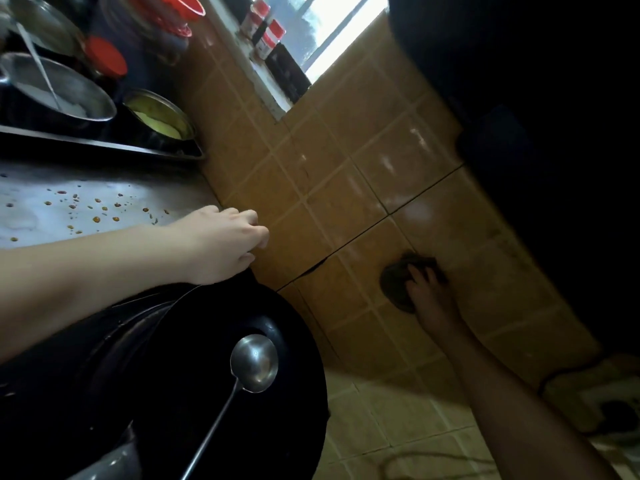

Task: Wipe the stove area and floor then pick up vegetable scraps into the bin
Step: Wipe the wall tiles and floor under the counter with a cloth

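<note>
**Kitchen clean-up: state of the items**

- Right hand: far right, fingers spread flat over a dark cloth, pressing it against the tiled wall behind the stove.
- Left hand: at the far edge of the worktop, where it meets the wall. Fingers are curled under; whether they pinch anything cannot be told.
- Worktop: wet sheen, with small orange-brown scraps scattered near the left hand.
- Wok: black, near left, with a steel ladle lying in it.
- Steel bowls: far left, holding food.
- Floor: pale tiles, near right, partly in shadow.
- Bin: not in view.

**Progress, as judged:** early. The wall wipe is in hand. The worktop looks unwiped, with its scraps uncollected. Nothing shows whether the floor has been done.
</note>
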A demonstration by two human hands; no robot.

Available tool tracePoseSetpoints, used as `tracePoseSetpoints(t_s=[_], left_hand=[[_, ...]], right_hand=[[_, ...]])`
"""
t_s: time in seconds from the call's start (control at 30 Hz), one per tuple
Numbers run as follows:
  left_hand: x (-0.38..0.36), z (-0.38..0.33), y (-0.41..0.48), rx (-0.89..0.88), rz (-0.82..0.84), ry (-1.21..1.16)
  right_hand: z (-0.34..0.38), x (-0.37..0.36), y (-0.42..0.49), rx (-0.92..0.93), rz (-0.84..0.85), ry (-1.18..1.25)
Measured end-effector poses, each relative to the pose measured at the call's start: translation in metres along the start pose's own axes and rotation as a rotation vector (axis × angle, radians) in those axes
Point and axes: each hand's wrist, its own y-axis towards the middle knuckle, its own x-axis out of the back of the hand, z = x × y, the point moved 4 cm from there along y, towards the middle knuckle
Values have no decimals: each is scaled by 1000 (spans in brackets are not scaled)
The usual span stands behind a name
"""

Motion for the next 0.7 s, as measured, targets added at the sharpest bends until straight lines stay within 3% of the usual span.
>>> tracePoseSetpoints(t_s=[0.53,0.7], left_hand=[[54,-101,-25,-72,16,-101],[79,-112,-34,-141,59,-101]], right_hand=[[2,26,-107,-1,-208,511],[15,25,-150,-45,-145,647]])
